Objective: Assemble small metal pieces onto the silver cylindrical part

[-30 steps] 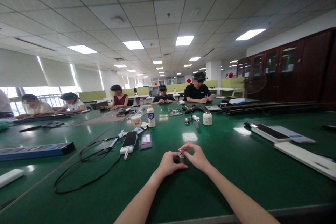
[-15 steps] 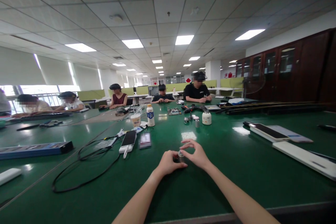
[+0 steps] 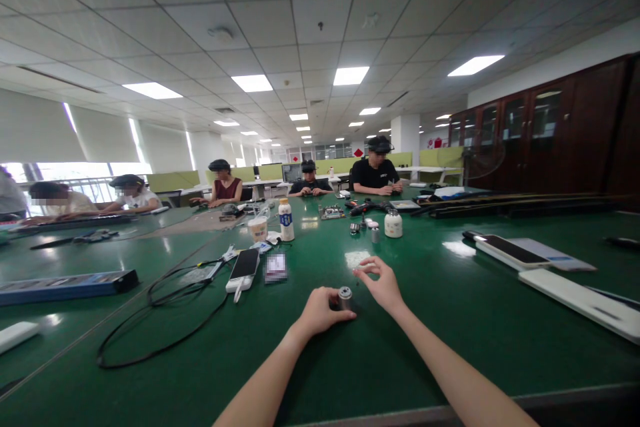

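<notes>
Compared with the earlier frame, the right hand is moving back from the top of the metal cylinder, and now it is hovering just to the right of it, well clear of the top. Its thumb and first finger are coming close together at the tips; I cannot tell if they are pinching some small piece. The left hand is keeping its place, curving the thumb and fingers around the side of the cylinder and holding it. This cylinder is standing upright on the green worktop, a little below the centre of the frame, and its round top is showing.

Above the hands, near the centre of the frame, a smaller grey cylinder is standing beside a white jar. To the left of these, a bottle is standing next to a cup. Below the cup, a phone is lying, and a black cable is making a wide loop at the lower left.
</notes>
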### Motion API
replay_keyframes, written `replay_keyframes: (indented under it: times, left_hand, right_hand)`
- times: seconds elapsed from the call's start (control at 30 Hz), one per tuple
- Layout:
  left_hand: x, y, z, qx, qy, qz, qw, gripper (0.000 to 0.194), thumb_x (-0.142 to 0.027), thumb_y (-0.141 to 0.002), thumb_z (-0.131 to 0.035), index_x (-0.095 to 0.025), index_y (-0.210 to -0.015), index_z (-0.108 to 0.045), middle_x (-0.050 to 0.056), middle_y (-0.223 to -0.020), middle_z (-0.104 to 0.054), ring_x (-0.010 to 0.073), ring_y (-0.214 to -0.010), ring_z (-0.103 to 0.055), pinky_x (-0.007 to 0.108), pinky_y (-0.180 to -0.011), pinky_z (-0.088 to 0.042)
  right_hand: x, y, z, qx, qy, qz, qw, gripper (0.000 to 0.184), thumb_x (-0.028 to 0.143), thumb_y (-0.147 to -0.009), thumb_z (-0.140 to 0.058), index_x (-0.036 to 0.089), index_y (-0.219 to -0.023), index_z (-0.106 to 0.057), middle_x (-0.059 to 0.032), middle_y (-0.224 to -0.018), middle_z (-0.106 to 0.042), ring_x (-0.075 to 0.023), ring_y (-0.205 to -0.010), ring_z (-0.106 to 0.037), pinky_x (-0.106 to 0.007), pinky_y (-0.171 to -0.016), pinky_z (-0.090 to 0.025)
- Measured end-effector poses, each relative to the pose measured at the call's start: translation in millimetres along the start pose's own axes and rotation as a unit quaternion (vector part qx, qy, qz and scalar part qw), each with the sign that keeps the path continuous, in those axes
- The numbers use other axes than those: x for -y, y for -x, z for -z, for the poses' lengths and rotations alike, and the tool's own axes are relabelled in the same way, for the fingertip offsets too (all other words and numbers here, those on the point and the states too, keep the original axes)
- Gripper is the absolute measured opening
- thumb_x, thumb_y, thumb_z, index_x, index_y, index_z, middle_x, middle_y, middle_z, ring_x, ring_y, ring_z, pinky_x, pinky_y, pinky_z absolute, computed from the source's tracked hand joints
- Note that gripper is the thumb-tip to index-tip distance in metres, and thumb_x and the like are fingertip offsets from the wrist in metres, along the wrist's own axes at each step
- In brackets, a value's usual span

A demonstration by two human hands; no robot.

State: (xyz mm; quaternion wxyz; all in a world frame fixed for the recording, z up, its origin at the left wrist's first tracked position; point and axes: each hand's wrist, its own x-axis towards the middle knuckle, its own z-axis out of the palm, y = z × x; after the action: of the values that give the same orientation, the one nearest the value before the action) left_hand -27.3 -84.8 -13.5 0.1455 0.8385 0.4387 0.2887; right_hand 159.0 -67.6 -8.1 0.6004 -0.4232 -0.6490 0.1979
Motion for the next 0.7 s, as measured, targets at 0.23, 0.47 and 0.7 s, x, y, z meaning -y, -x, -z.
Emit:
replay_keyframes:
  times: [0.23,0.47,0.7]
  left_hand:
    - [-3.4,1.2,2.1,0.001,-0.006,0.001,1.0,0.039,-0.053,-0.064,-0.068,-0.017,-0.079,-0.071,0.0,-0.074,-0.066,0.0153,-0.07,-0.057,0.022,-0.063,-0.036]
    - [-3.9,2.0,2.7,0.006,0.02,-0.008,1.0,0.037,-0.05,-0.065,-0.069,-0.016,-0.079,-0.071,0.001,-0.073,-0.067,0.0155,-0.07,-0.058,0.022,-0.062,-0.037]
    - [-4.6,1.9,4.1,0.025,0.051,-0.015,0.998,0.037,-0.048,-0.067,-0.068,-0.016,-0.086,-0.071,0.001,-0.079,-0.069,0.016,-0.073,-0.059,0.022,-0.065,-0.039]
  right_hand:
    - [-31.4,-3.8,13.6,0.065,0.164,-0.032,0.984,0.015,0.034,-0.074,-0.061,0.022,-0.082,-0.064,-0.0007,-0.072,-0.069,-0.0179,-0.069,-0.063,-0.03,-0.069,-0.043]
    - [-18.0,-5.2,29.6,0.304,0.135,-0.036,0.942,0.045,0.051,-0.062,-0.071,0.02,-0.095,-0.071,0.0031,-0.053,-0.054,-0.0093,-0.048,-0.043,-0.021,-0.046,-0.029]
    - [-24.2,5.7,21.9,0.321,0.126,0.007,0.939,0.031,0.048,-0.062,-0.07,0.025,-0.081,-0.076,0.0041,-0.046,-0.05,-0.0073,-0.042,-0.037,-0.019,-0.041,-0.025]
